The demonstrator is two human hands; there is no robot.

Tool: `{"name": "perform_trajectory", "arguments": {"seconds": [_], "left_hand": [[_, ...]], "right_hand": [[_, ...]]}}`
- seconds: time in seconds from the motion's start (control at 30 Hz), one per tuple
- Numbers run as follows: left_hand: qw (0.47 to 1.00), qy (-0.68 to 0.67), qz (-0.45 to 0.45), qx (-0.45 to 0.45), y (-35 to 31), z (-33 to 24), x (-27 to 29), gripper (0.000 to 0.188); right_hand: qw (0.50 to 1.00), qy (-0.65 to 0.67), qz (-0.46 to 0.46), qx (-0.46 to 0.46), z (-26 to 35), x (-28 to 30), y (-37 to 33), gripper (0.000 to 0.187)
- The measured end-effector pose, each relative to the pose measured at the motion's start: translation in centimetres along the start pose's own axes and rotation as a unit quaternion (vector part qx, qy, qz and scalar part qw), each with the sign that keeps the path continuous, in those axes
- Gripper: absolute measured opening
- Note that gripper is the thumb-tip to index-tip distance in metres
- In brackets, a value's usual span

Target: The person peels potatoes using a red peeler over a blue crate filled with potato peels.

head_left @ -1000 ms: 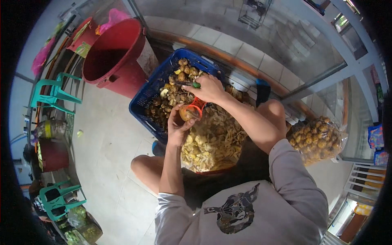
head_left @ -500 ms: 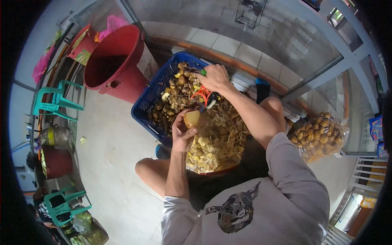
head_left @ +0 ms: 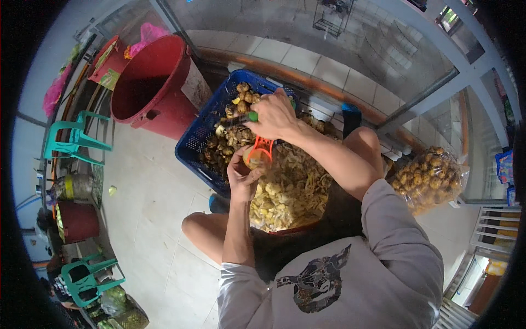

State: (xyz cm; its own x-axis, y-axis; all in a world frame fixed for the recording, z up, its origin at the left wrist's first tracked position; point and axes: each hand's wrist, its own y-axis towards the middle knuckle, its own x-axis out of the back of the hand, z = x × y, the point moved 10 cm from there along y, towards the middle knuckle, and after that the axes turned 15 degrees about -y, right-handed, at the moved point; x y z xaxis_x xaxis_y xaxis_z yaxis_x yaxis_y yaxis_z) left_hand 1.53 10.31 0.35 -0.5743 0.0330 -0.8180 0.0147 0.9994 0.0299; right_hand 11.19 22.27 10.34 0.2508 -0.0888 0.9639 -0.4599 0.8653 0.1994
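Observation:
My left hand [head_left: 243, 178] is wrapped round a partly peeled potato [head_left: 255, 160]. My right hand [head_left: 276, 116] grips an orange peeler [head_left: 263, 143], whose head lies against the potato. A knife with a green handle [head_left: 252, 116] also sticks out of that same fist, its dark blade pointing left. Below the hands, a blue plastic crate [head_left: 184, 156] holds brown unpeeled potatoes [head_left: 243, 88] and scraps. Nearer my lap lie pale peelings [head_left: 309, 170] and yellowish peeled potatoes [head_left: 271, 194], in a container whose red rim [head_left: 296, 230] barely shows.
A large red bin [head_left: 164, 104] stands left of the crate. To my right sits a clear plastic bag of potatoes [head_left: 430, 178]. Green plastic stools [head_left: 76, 137] stand along the left side. My bent legs flank the container; a glass-panelled frame [head_left: 416, 98] rises beyond.
My right hand has come down and left, bringing the orange peeler onto the potato. The knife blade has swung with it. My left hand stays nearly in place, still holding the potato.

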Motion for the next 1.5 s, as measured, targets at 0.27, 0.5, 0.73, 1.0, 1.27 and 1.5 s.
{"name": "perform_trajectory", "arguments": {"seconds": [0.27,0.5,0.73,1.0,1.27,1.5], "left_hand": [[0.998,-0.039,-0.035,0.016,-0.1,0.0,0.2,0.076],[0.995,-0.083,0.019,0.044,0.1,0.4,-1.8,0.075],[0.999,-0.029,0.025,0.003,0.1,0.0,-0.4,0.068],[0.999,-0.040,0.005,0.009,-0.3,-0.3,-0.6,0.075],[0.996,-0.052,0.030,0.058,-0.3,0.5,-2.5,0.086],[1.000,-0.001,0.012,-0.014,-0.1,-1.0,-0.4,0.066]], "right_hand": [[0.995,0.047,0.067,-0.051,-0.8,-1.5,-0.1,0.033],[0.994,-0.024,0.027,-0.102,-5.7,-1.8,1.2,0.038],[0.998,0.028,0.032,-0.040,-1.2,-0.1,0.4,0.032],[0.993,0.041,0.068,-0.084,-1.9,-0.5,0.5,0.045],[0.993,-0.044,0.041,-0.103,-5.7,-1.2,1.1,0.038],[0.998,-0.060,-0.019,0.030,1.3,1.9,-0.4,0.038]]}}
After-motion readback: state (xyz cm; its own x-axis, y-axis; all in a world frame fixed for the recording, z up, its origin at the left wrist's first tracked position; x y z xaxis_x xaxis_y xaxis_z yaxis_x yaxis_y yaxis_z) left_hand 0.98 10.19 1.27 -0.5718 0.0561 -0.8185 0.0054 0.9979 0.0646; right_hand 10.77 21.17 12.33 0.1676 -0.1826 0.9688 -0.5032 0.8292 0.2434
